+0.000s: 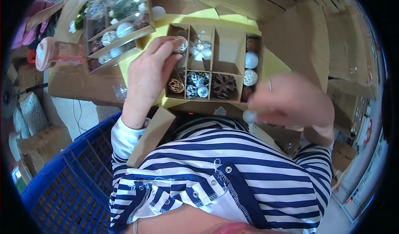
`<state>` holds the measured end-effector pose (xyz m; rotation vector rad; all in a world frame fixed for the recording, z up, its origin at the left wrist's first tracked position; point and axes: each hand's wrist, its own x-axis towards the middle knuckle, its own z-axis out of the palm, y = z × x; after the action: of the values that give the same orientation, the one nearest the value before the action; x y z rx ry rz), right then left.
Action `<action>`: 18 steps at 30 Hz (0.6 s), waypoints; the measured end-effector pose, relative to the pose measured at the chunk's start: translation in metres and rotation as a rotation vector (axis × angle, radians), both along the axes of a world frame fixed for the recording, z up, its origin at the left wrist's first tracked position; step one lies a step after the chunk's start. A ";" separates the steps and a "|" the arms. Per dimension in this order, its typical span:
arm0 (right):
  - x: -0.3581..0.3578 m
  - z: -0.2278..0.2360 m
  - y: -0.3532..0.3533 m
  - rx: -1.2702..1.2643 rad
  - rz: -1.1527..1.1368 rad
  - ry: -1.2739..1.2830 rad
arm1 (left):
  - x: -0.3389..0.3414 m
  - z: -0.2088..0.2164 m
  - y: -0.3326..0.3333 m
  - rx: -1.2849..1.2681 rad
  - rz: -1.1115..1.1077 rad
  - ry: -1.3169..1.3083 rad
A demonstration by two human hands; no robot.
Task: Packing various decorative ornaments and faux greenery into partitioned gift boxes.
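1. At the upper-left compartment, a silvery openwork ball (181,45) is touched by the fingertips of the left hand (147,71); thumb and forefinger are curved around its near side, but whether it is firmly pinched cannot be told.
2. The right hand (293,103) is blurred; a plain white ball (249,117) is seen at its fingertips, just outside the box's near right corner – whether gripped or merely touched cannot be told.
3. Such balls are probably best held with light fingertip pressure, so that strands are not bent, and kept clear of the partitions.
4. Being round, neither ball has a long axis or pointing end. The divided cardboard box (228,47) is laid with its long axis left to right, its open side turned up.
5. Frosted pinecones (195,82), a brown snowflake (224,85) and a white flower ornament (201,50) are held in separate compartments.
6. Yellow paper (274,63) is spread beneath; a second ornament box (148,29) is set slantwise at the upper left.
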<state>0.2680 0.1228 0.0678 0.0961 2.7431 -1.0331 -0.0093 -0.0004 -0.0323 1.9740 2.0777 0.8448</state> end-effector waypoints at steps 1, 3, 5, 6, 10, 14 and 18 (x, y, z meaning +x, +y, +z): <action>0.017 0.001 -0.011 -0.026 -0.010 -0.119 | 0.002 0.001 0.000 -0.012 0.014 0.014; 0.041 -0.006 -0.036 -0.056 -0.033 -0.229 | 0.009 0.004 0.002 -0.046 0.012 0.004; 0.040 -0.033 -0.062 0.102 -0.176 -0.223 | -0.001 -0.005 -0.006 0.002 0.039 -0.002; 0.043 -0.045 -0.067 0.104 -0.177 -0.217 | 0.000 -0.004 -0.006 0.004 0.038 0.004; 0.056 -0.066 -0.069 0.363 -0.195 -0.018 | 0.007 0.004 -0.002 -0.021 0.030 0.022; 0.065 -0.082 -0.059 0.555 -0.165 0.076 | 0.005 0.013 -0.007 -0.016 0.006 0.030; 0.062 -0.081 -0.049 0.644 -0.102 0.081 | 0.001 0.019 -0.010 -0.024 0.005 0.048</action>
<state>0.3301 0.0742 -0.0129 0.2971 3.0570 -0.1348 -0.0085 -0.0105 -0.0129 1.9975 2.1092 0.7766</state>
